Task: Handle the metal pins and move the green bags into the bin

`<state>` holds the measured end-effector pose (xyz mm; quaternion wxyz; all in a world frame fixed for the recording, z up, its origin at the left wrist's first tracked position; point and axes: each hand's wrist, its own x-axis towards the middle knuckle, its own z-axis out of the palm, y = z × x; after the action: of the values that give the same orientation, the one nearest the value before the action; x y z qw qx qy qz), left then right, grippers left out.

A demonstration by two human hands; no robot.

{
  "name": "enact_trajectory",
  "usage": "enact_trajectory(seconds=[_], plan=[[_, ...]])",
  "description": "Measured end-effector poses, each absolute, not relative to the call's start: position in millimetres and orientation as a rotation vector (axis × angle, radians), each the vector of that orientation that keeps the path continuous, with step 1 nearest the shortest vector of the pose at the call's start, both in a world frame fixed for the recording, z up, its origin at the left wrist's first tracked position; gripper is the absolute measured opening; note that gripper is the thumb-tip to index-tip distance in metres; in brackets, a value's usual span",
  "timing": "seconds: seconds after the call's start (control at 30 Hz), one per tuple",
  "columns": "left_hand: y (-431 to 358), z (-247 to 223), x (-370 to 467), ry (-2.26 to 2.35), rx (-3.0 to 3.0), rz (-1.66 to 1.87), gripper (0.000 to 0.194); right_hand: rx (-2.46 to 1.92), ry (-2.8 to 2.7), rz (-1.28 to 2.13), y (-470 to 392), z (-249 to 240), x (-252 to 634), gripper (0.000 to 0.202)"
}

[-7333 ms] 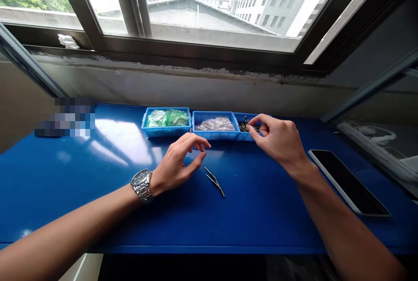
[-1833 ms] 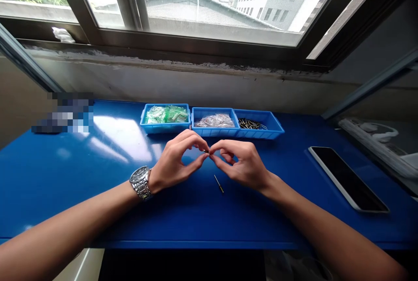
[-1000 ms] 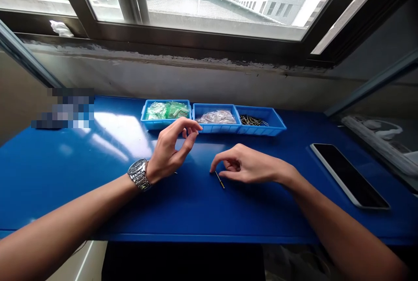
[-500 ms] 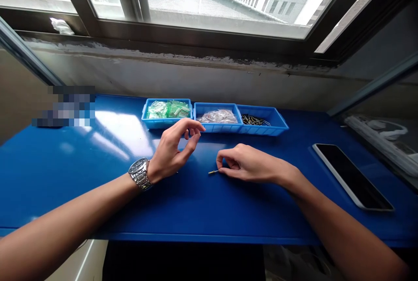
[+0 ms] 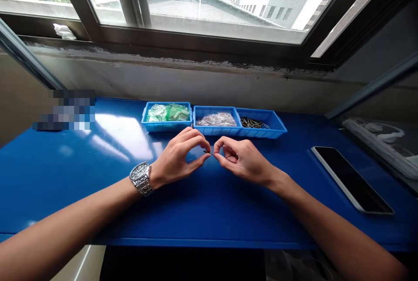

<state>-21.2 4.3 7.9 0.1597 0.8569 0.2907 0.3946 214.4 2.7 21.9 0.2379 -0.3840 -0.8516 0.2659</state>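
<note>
A thin metal pin (image 5: 211,154) spans the small gap between my two hands, just above the blue tabletop. Thumb and fingertips of my left hand (image 5: 178,152) pinch one end of it; a silver watch is on that wrist. The other end sits in the pinch of my right hand (image 5: 243,159), whose remaining fingers are curled in. Most of the pin is hidden by fingertips. Beyond the hands, a blue bin (image 5: 277,131) holds many similar dark and brass-coloured pins (image 5: 253,123).
Left of that bin stand a blue bin with clear plastic packets (image 5: 217,119) and another with green-marked packets (image 5: 178,112). A phone (image 5: 352,180) lies on the blue table (image 5: 196,215) at right. Window and wall are behind.
My right hand has lifted the pin up and slightly left. My left hand has moved right and down, closing its loose fingers onto the pin's end.
</note>
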Motion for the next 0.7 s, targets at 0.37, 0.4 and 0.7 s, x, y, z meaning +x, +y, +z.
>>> enact_trajectory(seconds=[0.37, 0.4, 0.7], plan=[[4, 9, -21, 0.829, 2.396, 1.167, 0.005, -1.020, -2.342, 0.611, 1, 19, 213, 0.007], [4, 9, -21, 0.830, 2.389, 1.173, 0.005, -1.006, -2.334, 0.579, 1, 19, 213, 0.005], [4, 8, -21, 0.777, 2.382, 1.135, 0.004, -0.792, -2.202, 0.270, -9, 20, 203, 0.004]])
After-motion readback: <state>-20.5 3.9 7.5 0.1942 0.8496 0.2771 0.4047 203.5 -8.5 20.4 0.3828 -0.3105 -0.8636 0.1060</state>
